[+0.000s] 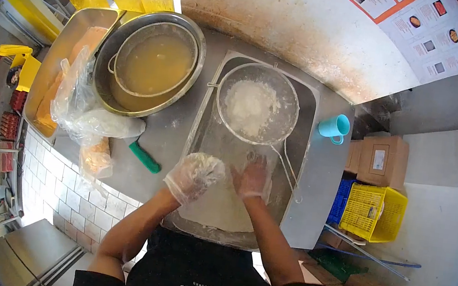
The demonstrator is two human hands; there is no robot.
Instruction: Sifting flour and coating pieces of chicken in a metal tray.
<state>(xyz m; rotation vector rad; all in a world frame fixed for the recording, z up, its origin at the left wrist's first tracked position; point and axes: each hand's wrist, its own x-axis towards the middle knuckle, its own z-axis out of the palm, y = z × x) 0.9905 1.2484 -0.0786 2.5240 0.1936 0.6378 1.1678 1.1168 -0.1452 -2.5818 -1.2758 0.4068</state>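
Before me is a deep metal tray [290,207] holding a layer of pale flour [215,213]. Both my hands wear thin clear plastic gloves. My left hand [196,175] is above the flour on the tray's left side; its crumpled glove hides how the fingers lie. Farther right, my right hand [251,178] reaches forward over the flour, thumb apart from the fingers, with nothing seen in it. Just beyond my hands, a round wire-mesh sieve [223,122] rests across the tray's far part. White flour [251,102] lies heaped in it, and its wire handle points toward me at the right.
Left stands a large steel bowl [104,70] with a strainer [118,52] in cloudy yellowish liquid. Near it are a plastic bag [70,109], a green-handled tool [144,158] and a long pan [41,88] of orange powder. A turquoise mug [330,127] stands right of the tray.
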